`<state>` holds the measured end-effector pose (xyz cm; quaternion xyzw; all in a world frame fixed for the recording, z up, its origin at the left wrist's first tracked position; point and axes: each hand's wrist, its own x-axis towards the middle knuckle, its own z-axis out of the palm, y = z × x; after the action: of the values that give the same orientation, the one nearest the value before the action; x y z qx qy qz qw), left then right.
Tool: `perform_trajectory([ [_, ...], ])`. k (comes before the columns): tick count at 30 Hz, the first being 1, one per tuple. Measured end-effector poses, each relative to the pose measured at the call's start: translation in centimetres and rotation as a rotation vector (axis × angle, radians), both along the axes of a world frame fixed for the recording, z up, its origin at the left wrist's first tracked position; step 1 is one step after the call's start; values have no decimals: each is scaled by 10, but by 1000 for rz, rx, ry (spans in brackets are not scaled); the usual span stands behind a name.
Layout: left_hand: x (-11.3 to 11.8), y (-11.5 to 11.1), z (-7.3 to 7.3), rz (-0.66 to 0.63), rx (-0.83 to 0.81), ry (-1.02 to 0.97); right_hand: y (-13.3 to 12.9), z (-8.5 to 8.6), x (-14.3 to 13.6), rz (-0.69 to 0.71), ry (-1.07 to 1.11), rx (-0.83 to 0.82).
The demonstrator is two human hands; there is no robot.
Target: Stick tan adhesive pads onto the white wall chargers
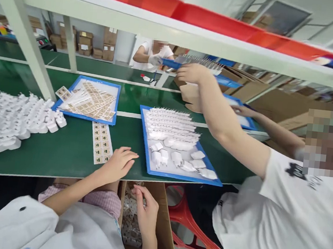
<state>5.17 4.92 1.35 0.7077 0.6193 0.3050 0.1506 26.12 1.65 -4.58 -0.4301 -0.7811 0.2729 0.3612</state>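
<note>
My left hand (118, 164) hovers at the bench's front edge, fingers stretched and apart, holding nothing. Beside its fingers lies a sheet of square stickers (101, 143) on the green bench. My right hand (147, 209) is lower, over an open cardboard box (162, 207); its thumb and fingertips come together, and anything between them is too small to make out. Right of my left hand is a blue-rimmed tray (178, 177) with rows of white plug adapters (170, 127) and several loose ones in front. Another blue-rimmed tray (116, 103) holds a pile of sticker sheets (93, 99).
Many white adapters (9, 120) stand in rows at the left. A co-worker (288, 208) at my right reaches across, one hand at a raised tray (173, 63) of adapters. Another person (153, 53) sits opposite. A shelf beam (165, 25) spans above; a red stool (190, 218) stands below.
</note>
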Motion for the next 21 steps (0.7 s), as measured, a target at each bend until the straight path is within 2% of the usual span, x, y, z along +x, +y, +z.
perform_trajectory([
  [2,-40,-31,-5,70,-7,-3,15,10,-39,86,-6,93],
  [4,-77,-49,-12,157,-31,9,35,10,-82,192,-44,117],
  [7,-116,-55,-24,235,-101,40,61,-1,-134,301,-126,128],
  [9,-129,-51,-30,248,-155,57,65,-9,-149,346,-188,138],
  [11,-136,-45,-34,256,-199,68,56,-14,-145,377,-242,149],
  [17,-157,-15,-36,320,-245,95,6,-17,-91,403,-362,291],
  [19,-166,-5,-38,335,-244,110,3,-9,-85,411,-375,284],
  [21,-171,2,-40,344,-241,124,14,1,-91,440,-366,226],
])
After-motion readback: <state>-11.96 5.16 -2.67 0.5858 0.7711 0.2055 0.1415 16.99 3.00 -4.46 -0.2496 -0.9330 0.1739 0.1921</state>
